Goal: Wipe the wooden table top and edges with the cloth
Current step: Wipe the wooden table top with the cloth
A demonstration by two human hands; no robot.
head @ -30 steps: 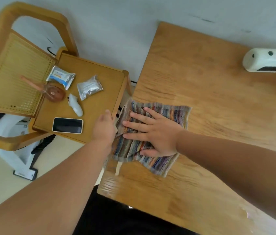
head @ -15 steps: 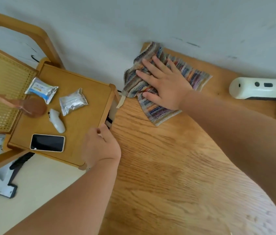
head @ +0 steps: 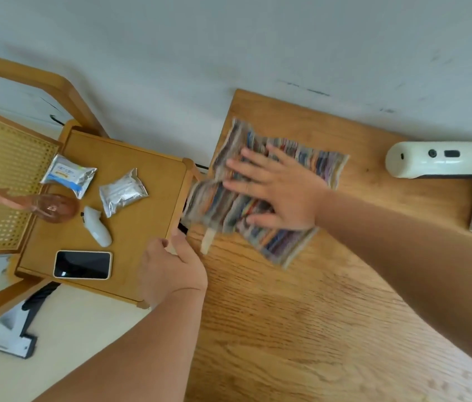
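- Since half a second ago, the cloth (head: pixel 261 198) has slid back from the far corner of the bench (head: pixel 316 314) toward the person, along the left edge. The left hand (head: pixel 171 268) has stayed by the small table (head: pixel 130 158).
- The cloth now lies on the far left part of the bench, and its left side hangs a little over the edge. It looks blurry.
- The right hand (head: pixel 281 195) lies flat on the cloth with its fingers (head: pixel 246 163) spread wide, pressing down.
- The left hand's fingers are curled on the rim of the small table and seem to hold it.
- What could go wrong: the cloth might slip off the left edge, because part of it has no wood under it.
- A big swipe to the right might knock the white gadget (head: pixel 443 159) — it sits near the cloth's path.
- A bump or tug on the small table might tip the brown glass (head: pixel 55 207) or shake the phone (head: pixel 82 264).
- Writing: the white packet (head: pixel 66 175) has blue print — too small and fuzzy to read. The silver packet (head: pixel 123 191), the phone and the white gadget show no words that can be read.
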